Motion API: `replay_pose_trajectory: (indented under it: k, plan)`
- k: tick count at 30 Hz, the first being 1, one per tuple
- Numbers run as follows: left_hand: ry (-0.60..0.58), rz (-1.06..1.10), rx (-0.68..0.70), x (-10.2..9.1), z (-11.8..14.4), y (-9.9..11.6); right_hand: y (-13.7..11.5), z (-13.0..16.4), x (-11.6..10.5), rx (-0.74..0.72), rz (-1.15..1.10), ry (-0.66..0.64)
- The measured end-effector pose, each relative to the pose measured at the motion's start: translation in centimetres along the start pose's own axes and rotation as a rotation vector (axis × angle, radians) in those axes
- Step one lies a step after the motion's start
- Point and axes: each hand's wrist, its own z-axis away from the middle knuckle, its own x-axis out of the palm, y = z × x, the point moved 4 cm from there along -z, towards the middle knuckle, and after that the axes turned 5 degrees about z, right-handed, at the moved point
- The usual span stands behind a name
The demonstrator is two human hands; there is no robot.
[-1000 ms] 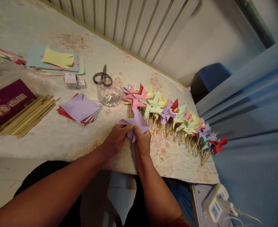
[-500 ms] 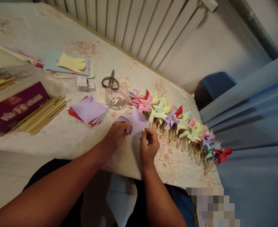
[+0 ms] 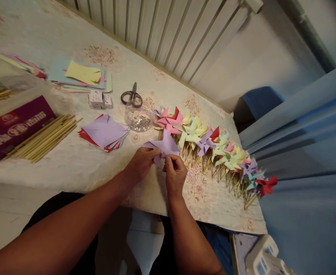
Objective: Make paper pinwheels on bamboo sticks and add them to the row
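Closest in, two bare forearms reach up from the lower edge over the front of the bench (image 3: 70,168). The left hand (image 3: 140,166) has its fingers closed on the near left corner of a purple paper piece (image 3: 164,147), and the right hand (image 3: 175,173) pinches the same piece from below with fingers curled tight at its middle. The paper is held just above the flowered cloth, near the front edge.

Just beyond it, a row of finished pinwheels (image 3: 213,143) on wooden sticks lies across the bench, running from the middle out to the right corner, where a red one ends the line. To the left lies a stack of cut paper squares (image 3: 105,131) with a purple one on top, then a bundle of wooden sticks (image 3: 43,137) and a dark red box (image 3: 13,124).

Farther back stand a clear dish of pins (image 3: 137,118), scissors (image 3: 132,97), two small white boxes (image 3: 99,99) and a pile of coloured sheets (image 3: 80,76). A white radiator (image 3: 168,34) runs behind the bench.
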Motion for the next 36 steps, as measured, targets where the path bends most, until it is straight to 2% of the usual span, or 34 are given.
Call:
replay_pose_trajectory:
  k: [12, 36]
  plan:
    - [0.019, -0.072, 0.024, -0.02, -0.13, -0.8, 0.47, -0.42, 0.21, 0.158, 0.006, 0.094]
    - [0.02, -0.127, 0.018, -0.34, -0.29, -0.98, 0.44, -0.59, 0.1, 0.183, 0.02, 0.052]
